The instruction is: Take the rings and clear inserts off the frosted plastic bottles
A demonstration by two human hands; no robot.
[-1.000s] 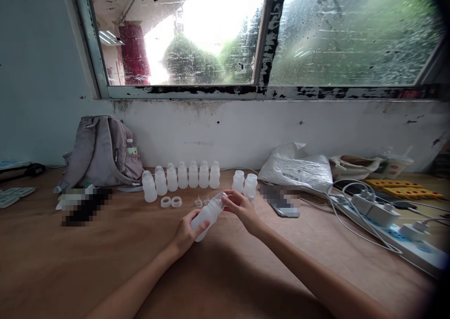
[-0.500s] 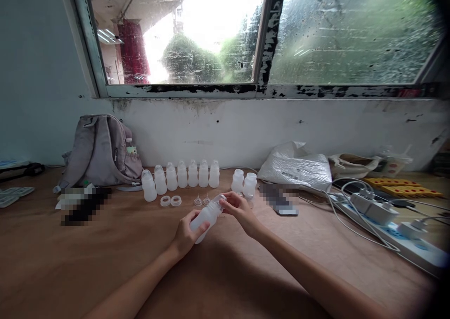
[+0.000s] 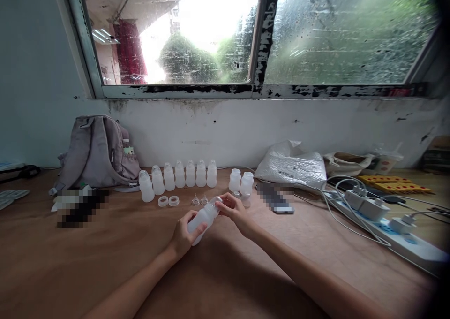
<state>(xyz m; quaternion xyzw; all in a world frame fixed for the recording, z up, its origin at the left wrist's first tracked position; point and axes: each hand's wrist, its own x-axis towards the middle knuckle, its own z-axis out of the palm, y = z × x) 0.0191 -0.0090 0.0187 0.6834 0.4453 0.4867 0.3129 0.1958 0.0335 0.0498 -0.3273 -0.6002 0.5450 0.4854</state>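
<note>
My left hand point(image 3: 183, 232) is wrapped round the body of a frosted baby bottle point(image 3: 201, 222), tilted with its top up and to the right. The fingers of my right hand point(image 3: 235, 211) close on the clear cap point(image 3: 215, 203) at the bottle's top. Just beyond lie two clear nipples point(image 3: 195, 200) and, further left, two white collar rings point(image 3: 173, 201). Two bottles without caps point(image 3: 246, 183) stand behind my right hand, with clear caps point(image 3: 246, 201) in front of them. Several capped bottles point(image 3: 180, 174) stand in a row at the back.
A grey backpack point(image 3: 94, 155) leans at the wall on the left. To the right lie a phone point(image 3: 281, 204), a silver plastic bag point(image 3: 293, 166), a white power strip point(image 3: 415, 248) with chargers and loose cables, and yellow trays point(image 3: 393, 185).
The whole view has shifted slightly, so things appear a little further left. Both hands keep their hold on the bottle and its cap, with hardly any other movement.
</note>
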